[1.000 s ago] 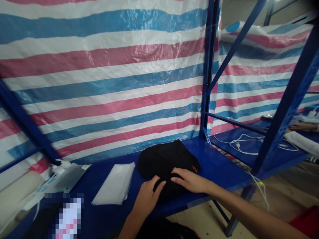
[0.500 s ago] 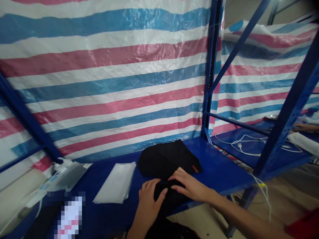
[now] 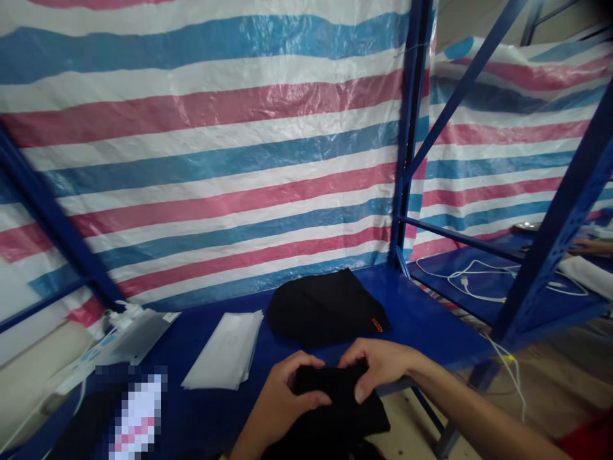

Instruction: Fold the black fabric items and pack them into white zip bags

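Note:
Between my two hands is a piece of black cloth (image 3: 335, 390), held near the front edge of the blue table. My left hand (image 3: 290, 399) is closed on its left side, with the thumb across the front. On the right side my right hand (image 3: 376, 364) grips it the same way, thumb pointing down. Just beyond my hands a black fabric item (image 3: 325, 306), with small orange lettering at its right end, lies flat on the table. The lower part of the held cloth merges with dark clothing below.
Left of my hands lies a stack of translucent white bags (image 3: 225, 351). A power strip (image 3: 90, 358) with plugs sits at the far left. Blue metal posts (image 3: 407, 140) frame the table (image 3: 421, 319), and a striped sheet (image 3: 230, 160) hangs behind. White cables (image 3: 479, 281) and another person's hand (image 3: 591, 246) are at right.
Both hands have lifted the black cloth off the table edge and drawn it nearer to me. It now hangs more upright between them. The lettered black item has stayed put.

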The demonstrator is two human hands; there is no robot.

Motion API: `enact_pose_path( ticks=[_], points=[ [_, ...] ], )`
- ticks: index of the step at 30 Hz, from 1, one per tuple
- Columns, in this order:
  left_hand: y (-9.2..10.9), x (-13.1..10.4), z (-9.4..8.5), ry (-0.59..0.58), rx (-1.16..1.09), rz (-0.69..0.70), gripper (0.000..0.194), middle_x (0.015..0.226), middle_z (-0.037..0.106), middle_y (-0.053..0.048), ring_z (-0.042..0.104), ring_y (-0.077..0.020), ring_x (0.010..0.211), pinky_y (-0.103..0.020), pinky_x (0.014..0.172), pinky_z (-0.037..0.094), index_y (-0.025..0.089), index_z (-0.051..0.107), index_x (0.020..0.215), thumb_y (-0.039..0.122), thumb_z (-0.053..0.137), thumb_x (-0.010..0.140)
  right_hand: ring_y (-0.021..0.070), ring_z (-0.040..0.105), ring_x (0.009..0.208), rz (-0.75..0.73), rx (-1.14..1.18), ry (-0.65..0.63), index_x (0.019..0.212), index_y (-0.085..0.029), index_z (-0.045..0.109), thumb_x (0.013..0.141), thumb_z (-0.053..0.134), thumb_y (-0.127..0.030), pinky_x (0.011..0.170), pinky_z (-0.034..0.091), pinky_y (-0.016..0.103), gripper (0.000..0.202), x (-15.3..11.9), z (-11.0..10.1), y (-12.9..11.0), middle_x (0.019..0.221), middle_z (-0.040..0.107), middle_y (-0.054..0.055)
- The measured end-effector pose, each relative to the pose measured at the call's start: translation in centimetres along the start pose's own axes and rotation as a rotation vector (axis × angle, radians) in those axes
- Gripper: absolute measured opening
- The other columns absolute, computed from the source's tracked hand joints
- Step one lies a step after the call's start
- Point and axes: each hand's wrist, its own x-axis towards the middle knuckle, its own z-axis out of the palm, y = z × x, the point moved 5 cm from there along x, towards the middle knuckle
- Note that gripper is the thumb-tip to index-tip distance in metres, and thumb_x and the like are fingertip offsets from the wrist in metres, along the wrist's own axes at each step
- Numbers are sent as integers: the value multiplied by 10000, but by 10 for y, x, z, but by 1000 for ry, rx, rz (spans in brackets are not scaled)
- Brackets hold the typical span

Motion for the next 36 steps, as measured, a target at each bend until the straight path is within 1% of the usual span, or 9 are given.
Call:
enact_pose_path(
  ticks=[3,7,12,17,20,23,27,32,36],
  points=[
    [-16,3,-39,219,102,4,422,1248,764,-87,706,-296,1180,-435,1058,549,271,752,1205,594,615,969,241,719,881,-24,92,148,1054,-209,858,782,903,-576,834,550,333,459,2,-4,9,959,796,18],
    [-51,-2,-105,625,728,-139,590,1312,693,-204,638,-413,1242,-572,1123,483,156,725,1199,654,521,958,380,663,1269,-4,85,461,1158,-252,847,647,982,-590,1142,474,513,627,-2,-14,29,1296,770,95],
    [-92,-4,-133,492,1022,-350,475,1205,702,-200,707,-363,1104,-465,1001,537,140,722,1050,510,426,1006,407,565,1426,21,124,489,1248,-254,819,627,989,-606,1269,328,570,734,-6,-15,49,1474,681,127],
    [-88,-5,-134,419,1009,-394,393,1114,758,-143,749,-302,1013,-396,900,529,205,684,972,357,334,1064,363,614,1348,17,214,544,1235,-230,808,596,1015,-569,1201,420,509,752,-8,-19,48,1393,719,112],
    [-71,-5,-135,525,1036,-404,400,1048,786,-132,762,-328,944,-402,797,531,199,660,1210,378,323,1088,274,693,1073,-52,232,423,1137,-216,815,700,966,-550,1018,525,418,570,0,-20,25,1119,775,55],
    [-45,5,-124,600,1082,-158,399,1150,786,-140,746,-329,1058,-425,907,542,199,624,1341,290,345,1071,200,642,867,-120,242,399,1018,-199,800,749,945,-513,867,516,332,438,13,-26,-3,902,718,3],
    [-20,22,-99,605,1056,151,313,1150,780,-126,702,-335,1122,-476,1042,521,217,696,1168,218,422,1015,195,605,859,-192,234,477,917,-205,776,762,936,-505,830,488,308,374,38,-30,-27,868,682,-1],
    [-8,29,-69,653,936,333,535,1362,694,-139,641,-329,1289,-497,1095,527,211,576,1453,103,481,938,158,605,742,-153,335,522,909,-196,757,758,931,-546,684,490,263,419,70,-27,-19,828,683,-2],
    [-11,26,-48,696,966,419,640,1450,644,-162,623,-340,1340,-504,1105,530,225,460,1600,101,483,972,107,485,521,-63,342,593,916,-181,713,758,892,-626,464,377,217,505,81,-30,-4,664,588,-43]
  ],
)
